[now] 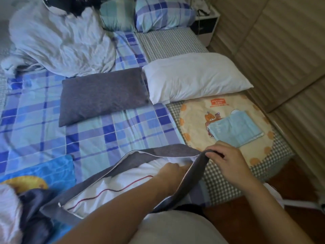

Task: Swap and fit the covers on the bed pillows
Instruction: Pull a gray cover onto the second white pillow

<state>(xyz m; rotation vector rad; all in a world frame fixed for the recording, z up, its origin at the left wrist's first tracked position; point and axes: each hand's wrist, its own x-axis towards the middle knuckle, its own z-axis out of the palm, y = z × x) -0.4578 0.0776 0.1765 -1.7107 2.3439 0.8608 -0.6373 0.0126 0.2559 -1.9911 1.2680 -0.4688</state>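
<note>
Soft grey cover (149,155) near bed's (114,138) front edge: right hand (226,161) pinches its opening hem, left hand (171,170) pressing limp white pillow (112,187) inward, finger pose unclear

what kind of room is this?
Most likely a home bedroom: a bed with a plaid sheet, pillows lying on it, and a small nightstand at its head.

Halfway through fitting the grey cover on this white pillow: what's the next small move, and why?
Probably push the pillow's far corner deeper into the cover. The left hand is inside the opening against the white pillow, and the right hand grips the lifted edge of the grey cover. Much of the pillow lies exposed along the open side, so it likely needs seating before closing.
</note>
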